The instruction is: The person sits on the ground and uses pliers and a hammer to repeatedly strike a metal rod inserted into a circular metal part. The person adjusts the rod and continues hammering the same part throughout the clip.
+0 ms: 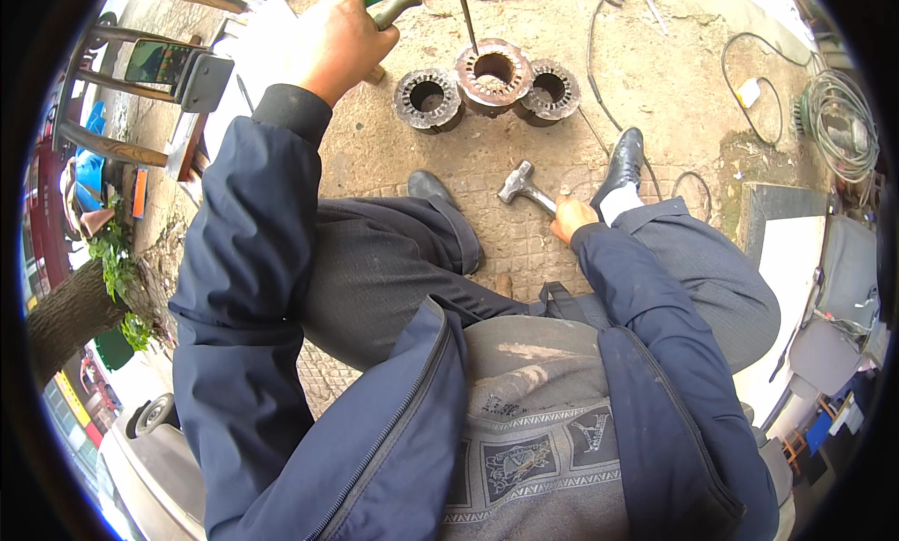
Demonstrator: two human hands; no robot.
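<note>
My left hand (339, 37) is stretched far forward and closed around the green handle of a tool (397, 0) near the top edge. A thin metal rod (466, 15) stands in the middle of three round slotted metal cores (493, 71) on the ground just right of that hand. My right hand (570, 217) grips the handle of a steel hammer (518, 183) low between my legs, its head resting near the pavement. My black shoes (624, 159) flank the hammer.
A metal stool frame with a phone (157, 62) on it stands at left. Coiled wire (843, 120) and loose cables (749, 92) lie at right. A tree trunk (70, 312) and plants are at lower left. A white board (791, 251) is at right.
</note>
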